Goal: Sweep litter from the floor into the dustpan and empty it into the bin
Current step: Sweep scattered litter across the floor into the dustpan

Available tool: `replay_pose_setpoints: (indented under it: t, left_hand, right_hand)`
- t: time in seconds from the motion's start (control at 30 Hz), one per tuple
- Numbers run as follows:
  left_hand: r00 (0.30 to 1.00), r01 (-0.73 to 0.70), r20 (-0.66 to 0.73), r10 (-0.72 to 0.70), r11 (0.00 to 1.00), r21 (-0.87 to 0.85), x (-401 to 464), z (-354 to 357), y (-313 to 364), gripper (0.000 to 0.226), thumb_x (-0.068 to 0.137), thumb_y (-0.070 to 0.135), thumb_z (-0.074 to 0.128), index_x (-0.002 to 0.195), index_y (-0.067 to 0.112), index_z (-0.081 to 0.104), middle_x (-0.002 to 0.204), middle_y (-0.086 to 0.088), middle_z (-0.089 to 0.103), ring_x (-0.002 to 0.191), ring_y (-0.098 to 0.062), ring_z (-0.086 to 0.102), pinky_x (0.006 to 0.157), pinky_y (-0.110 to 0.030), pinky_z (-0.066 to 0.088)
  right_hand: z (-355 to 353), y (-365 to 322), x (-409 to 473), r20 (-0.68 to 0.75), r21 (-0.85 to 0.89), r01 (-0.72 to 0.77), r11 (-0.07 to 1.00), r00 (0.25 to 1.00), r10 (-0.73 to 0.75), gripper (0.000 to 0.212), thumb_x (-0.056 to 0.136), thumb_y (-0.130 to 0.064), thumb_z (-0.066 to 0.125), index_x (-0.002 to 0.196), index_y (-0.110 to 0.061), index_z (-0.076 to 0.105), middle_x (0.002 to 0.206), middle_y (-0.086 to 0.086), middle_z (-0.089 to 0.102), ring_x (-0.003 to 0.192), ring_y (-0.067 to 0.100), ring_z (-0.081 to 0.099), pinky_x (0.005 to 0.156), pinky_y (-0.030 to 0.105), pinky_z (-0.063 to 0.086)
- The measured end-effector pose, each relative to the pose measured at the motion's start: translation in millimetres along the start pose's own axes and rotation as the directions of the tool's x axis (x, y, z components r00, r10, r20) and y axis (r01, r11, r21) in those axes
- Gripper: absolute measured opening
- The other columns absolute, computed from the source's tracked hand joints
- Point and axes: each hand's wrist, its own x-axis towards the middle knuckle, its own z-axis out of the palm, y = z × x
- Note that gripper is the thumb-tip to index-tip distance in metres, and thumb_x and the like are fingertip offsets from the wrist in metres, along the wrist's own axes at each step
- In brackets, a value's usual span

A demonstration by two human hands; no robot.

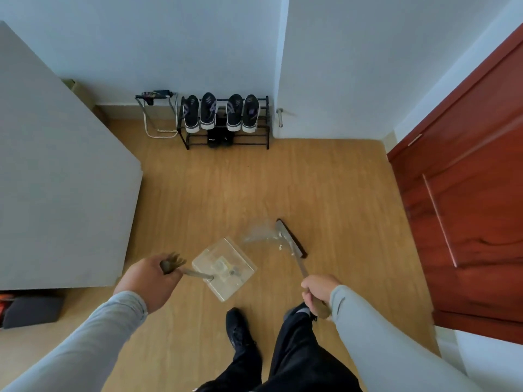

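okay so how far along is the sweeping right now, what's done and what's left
Partly done: some litter already lies in the clear dustpan, held by its handle in the left hand. In hand: the right hand grips the broom, whose head sits beside a crumpled clear plastic wrapper and white scraps outside the pan. Left: sweep those in, then empty into the bin, which is not in view.

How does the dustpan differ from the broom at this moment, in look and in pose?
The clear plastic dustpan is boxy and see-through; the dark-bristled broom head is narrow and opaque. The left hand holds the dustpan; the right hand holds the broom. Both have long handles.
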Motion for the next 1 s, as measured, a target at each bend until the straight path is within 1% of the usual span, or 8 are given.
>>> replay_pose_setpoints:
  t: [0.03, 0.17, 0.37, 0.47, 0.57, 0.73, 0.87, 1.0]
  left_hand:
    - [1.000, 0.002, 0.004, -0.002, 1.000, -0.005, 1, -2, -1, 0.033, 0.088, 0.044, 0.067, 0.116, 0.027, 0.070, 0.088, 0.008, 0.070, 0.082, -0.016, 0.065, 0.080, -0.032, 0.055]
    - [1.000, 0.020, 0.009, -0.020, 0.999, -0.041, 7, -4, -11, 0.033, 0.089, 0.041, 0.068, 0.117, 0.025, 0.070, 0.090, 0.007, 0.070, 0.085, -0.019, 0.065, 0.080, -0.032, 0.054]
    - [1.000, 0.029, -0.003, -0.030, 0.997, -0.078, 9, -5, -18, 0.035, 0.089, 0.043, 0.066, 0.120, 0.027, 0.068, 0.084, 0.011, 0.065, 0.079, -0.015, 0.062, 0.072, -0.029, 0.051]
    - [0.999, 0.047, -0.002, -0.047, 0.995, -0.088, 8, -5, -25, 0.035, 0.089, 0.043, 0.067, 0.119, 0.026, 0.069, 0.081, 0.013, 0.064, 0.076, -0.014, 0.062, 0.072, -0.030, 0.052]
    - [0.999, 0.048, -0.021, -0.050, 0.995, -0.091, 8, -6, -30, 0.029, 0.089, 0.041, 0.068, 0.114, 0.025, 0.070, 0.079, 0.012, 0.065, 0.076, -0.016, 0.062, 0.074, -0.032, 0.052]
    - [0.998, 0.052, -0.028, -0.053, 0.997, -0.050, 9, -7, -31, 0.031, 0.089, 0.041, 0.069, 0.114, 0.022, 0.070, 0.081, 0.008, 0.067, 0.075, -0.015, 0.062, 0.073, -0.032, 0.052]
    - [0.998, 0.053, -0.018, -0.054, 0.998, -0.032, 8, -6, -29, 0.033, 0.090, 0.041, 0.069, 0.117, 0.023, 0.070, 0.081, 0.009, 0.066, 0.075, -0.014, 0.063, 0.072, -0.031, 0.052]
    - [0.998, 0.057, -0.005, -0.057, 0.998, -0.012, 6, -4, -27, 0.023, 0.090, 0.042, 0.068, 0.106, 0.025, 0.069, 0.076, 0.010, 0.067, 0.071, -0.014, 0.064, 0.071, -0.033, 0.057]
  right_hand:
    - [-3, 1, -3, 0.033, 0.046, -0.002, 0.999, 0.999, 0.000, 0.021, 0.096, -0.011, 0.054, 0.076, -0.002, 0.055, 0.070, 0.010, 0.057, 0.026, 0.014, 0.049, 0.033, 0.013, 0.041]
    - [-15, 5, -30, -0.005, 0.099, -0.008, 0.995, 1.000, 0.009, 0.020, 0.096, -0.014, 0.055, 0.079, -0.004, 0.054, 0.059, 0.006, 0.057, 0.029, 0.009, 0.045, 0.031, 0.014, 0.039]
    - [-7, 11, -35, 0.000, 0.293, -0.064, 0.954, 0.998, 0.067, 0.027, 0.099, -0.009, 0.045, 0.073, -0.004, 0.050, 0.067, 0.006, 0.049, 0.023, 0.015, 0.045, 0.029, 0.013, 0.039]
    - [24, 5, -19, 0.030, 0.368, -0.055, 0.928, 0.998, 0.048, 0.011, 0.093, -0.005, 0.044, 0.089, -0.009, 0.052, 0.064, 0.004, 0.048, 0.030, 0.013, 0.047, 0.032, 0.017, 0.042]
    - [61, -4, -7, 0.119, 0.437, -0.067, 0.897, 0.993, 0.016, 0.015, 0.093, -0.005, 0.042, 0.104, -0.014, 0.049, 0.063, 0.001, 0.047, 0.032, 0.012, 0.046, 0.034, 0.018, 0.042]
    - [99, -26, -7, 0.251, 0.550, -0.083, 0.831, 0.965, -0.070, 0.012, 0.098, -0.009, 0.040, 0.105, -0.015, 0.048, 0.057, -0.002, 0.044, 0.045, 0.010, 0.045, 0.034, 0.018, 0.040]
    - [98, -45, -11, 0.316, 0.656, -0.113, 0.746, 0.939, -0.136, 0.011, 0.099, -0.009, 0.037, 0.098, -0.014, 0.047, 0.050, -0.003, 0.042, 0.034, 0.008, 0.046, 0.033, 0.016, 0.040]
    - [84, -53, -14, 0.345, 0.722, -0.122, 0.681, 0.917, -0.200, 0.016, 0.101, -0.009, 0.037, 0.088, -0.013, 0.046, 0.048, -0.004, 0.040, 0.033, 0.007, 0.044, 0.031, 0.015, 0.039]
